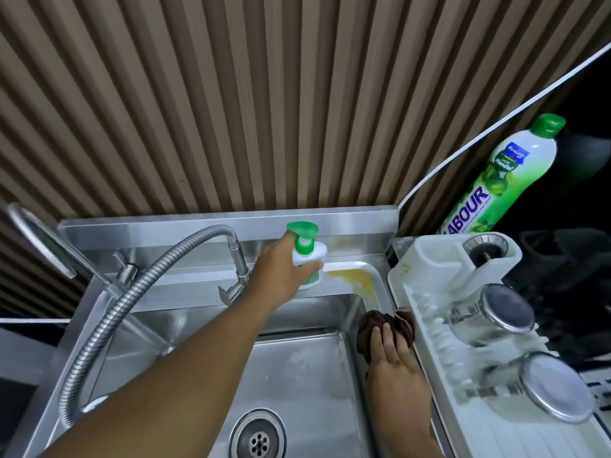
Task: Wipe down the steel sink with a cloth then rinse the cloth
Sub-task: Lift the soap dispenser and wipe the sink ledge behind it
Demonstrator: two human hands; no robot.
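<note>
brown cloth bunched on the right rim of the steel sink, right hand pressing it with fingers flat and close together, left hand curled round a green-topped pump bottle on the back ledge, yellow stain just beside it, white dish rack at right

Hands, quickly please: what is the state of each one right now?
Left hand: closed, gripping the soap pump bottle.
Right hand: open, straight fingers pressing on the brown cloth.
</note>
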